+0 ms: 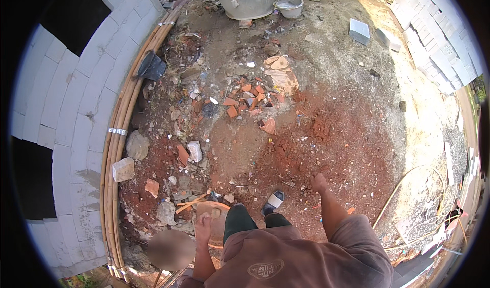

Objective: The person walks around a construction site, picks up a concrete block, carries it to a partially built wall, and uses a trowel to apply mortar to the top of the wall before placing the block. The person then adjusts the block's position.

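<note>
My left hand [203, 229] is at the left side of a shallow orange-rimmed basin [218, 232], just left of my knee. Its fingers look curled, and what they hold, if anything, is hard to make out. A small pale lump [216, 213] sits in the basin close to the fingertips. My right hand [319, 183] reaches forward, low over loose red soil [326, 158]. Those fingers are closed, and anything in them is hidden. Between my arms, a foot in a dark sandal with a pale strap [274, 201] stands on the dirt.
Tied bamboo poles [120, 135] run along the left block wall [66, 99], with a black bucket [152, 66] against them. Broken red bricks [250, 96] lie ahead. Farther off stand a large grey tub [247, 5] and a white bucket [289, 8]. A hose [403, 178] curves at right.
</note>
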Demonstrator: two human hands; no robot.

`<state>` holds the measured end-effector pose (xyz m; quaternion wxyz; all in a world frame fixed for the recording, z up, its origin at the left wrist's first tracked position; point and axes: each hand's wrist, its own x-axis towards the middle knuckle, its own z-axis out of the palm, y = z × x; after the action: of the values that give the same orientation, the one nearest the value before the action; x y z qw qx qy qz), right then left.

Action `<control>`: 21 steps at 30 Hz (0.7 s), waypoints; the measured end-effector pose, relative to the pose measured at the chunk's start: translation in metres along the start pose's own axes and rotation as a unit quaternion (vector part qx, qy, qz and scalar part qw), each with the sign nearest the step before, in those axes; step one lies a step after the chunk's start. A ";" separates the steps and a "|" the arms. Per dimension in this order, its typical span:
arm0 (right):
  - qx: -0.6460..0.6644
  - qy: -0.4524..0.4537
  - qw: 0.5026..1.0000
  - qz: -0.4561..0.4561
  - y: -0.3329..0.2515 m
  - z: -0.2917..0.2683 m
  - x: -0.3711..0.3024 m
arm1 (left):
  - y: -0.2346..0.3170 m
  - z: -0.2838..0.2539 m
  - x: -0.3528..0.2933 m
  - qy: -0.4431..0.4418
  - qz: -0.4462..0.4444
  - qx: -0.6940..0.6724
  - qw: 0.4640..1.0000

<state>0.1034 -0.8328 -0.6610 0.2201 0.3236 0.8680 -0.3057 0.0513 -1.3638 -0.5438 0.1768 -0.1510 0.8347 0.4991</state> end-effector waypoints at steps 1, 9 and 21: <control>0.149 0.109 0.982 -0.040 -0.039 -0.030 0.019 | 0.006 -0.004 0.008 0.034 0.022 -0.028 0.999; 0.167 0.146 0.974 -0.037 -0.122 -0.171 0.099 | 0.009 0.030 0.058 -0.105 -0.156 0.219 0.958; 0.218 0.079 0.875 0.426 -0.002 -0.089 -0.138 | 0.386 0.072 0.508 -0.046 0.117 0.314 0.941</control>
<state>0.1815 -0.8328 -0.5162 0.1833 0.7247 0.5722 -0.3374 -0.5571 -1.1624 -0.5005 0.1945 0.0339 0.9518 0.2348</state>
